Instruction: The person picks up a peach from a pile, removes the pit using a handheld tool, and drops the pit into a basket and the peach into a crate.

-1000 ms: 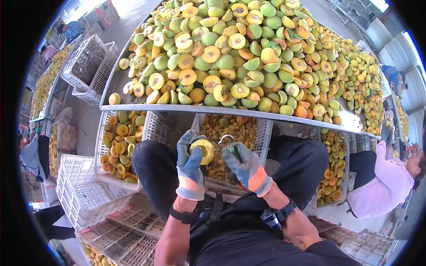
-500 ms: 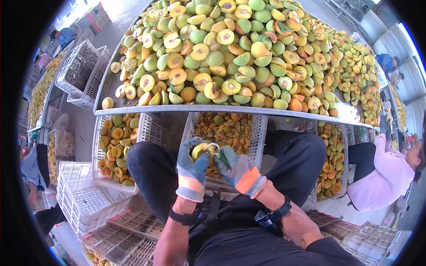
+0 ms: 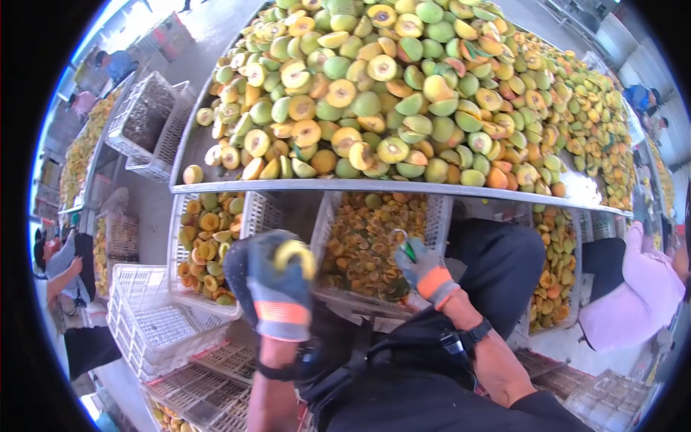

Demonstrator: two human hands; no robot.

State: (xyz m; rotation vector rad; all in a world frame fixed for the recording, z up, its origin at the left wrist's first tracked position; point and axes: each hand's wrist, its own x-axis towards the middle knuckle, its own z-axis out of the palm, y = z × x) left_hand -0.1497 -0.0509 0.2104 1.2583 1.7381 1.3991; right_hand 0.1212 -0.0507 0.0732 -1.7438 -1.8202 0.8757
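Note:
My left hand (image 3: 281,284), in a blue-grey glove with an orange cuff, is raised over my left knee and smeared by motion. It holds a hollowed peach half (image 3: 294,258), whose yellow rim shows at the fingers. Away to the right, my right hand (image 3: 423,273), gloved alike, is closed around the green handle of a pitting tool (image 3: 408,250) with a metal loop at its end. Below and between the hands stands a white crate (image 3: 322,223) with pits and fruit scraps in it. The left hand is nearer a crate of hollowed peach halves (image 3: 206,245).
A metal-edged table (image 3: 403,189) ahead carries a heap of cut peaches (image 3: 389,93). Another fruit crate (image 3: 553,273) stands by my right knee. White crates (image 3: 155,317) are stacked at left. A person in pink (image 3: 633,288) sits at right.
My hands have come apart: the left swung left and toward me with the peach half, the right moved right with the tool. The loop has left the fruit. The whole view shifted slightly.

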